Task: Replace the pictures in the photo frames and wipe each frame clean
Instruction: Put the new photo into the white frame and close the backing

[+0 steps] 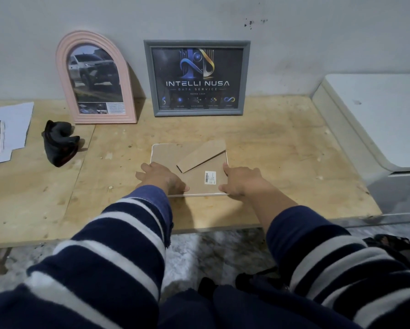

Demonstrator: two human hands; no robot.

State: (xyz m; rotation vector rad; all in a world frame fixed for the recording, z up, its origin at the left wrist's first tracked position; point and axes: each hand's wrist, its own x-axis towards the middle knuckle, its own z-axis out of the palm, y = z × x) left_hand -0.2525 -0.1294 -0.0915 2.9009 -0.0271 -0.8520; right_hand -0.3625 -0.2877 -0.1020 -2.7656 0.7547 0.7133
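A white frame (166, 153) lies face down on the plywood table, its brown backing board and folded-out stand (202, 154) facing up. My left hand (161, 176) presses on its near left corner. My right hand (240, 180) grips its near right edge, forefinger along the side. A pink arched frame (64, 74) with a car picture leans on the wall at the back left. Beside it stands a grey rectangular frame (149, 77) with a dark logo poster. A dark crumpled cloth (59, 143) lies left of the white frame.
Printed paper sheets (7, 129) lie at the table's left edge. A white printer (375, 119) fills the right side. The plywood table (282, 143) ends close to my body, with dirty floor below.
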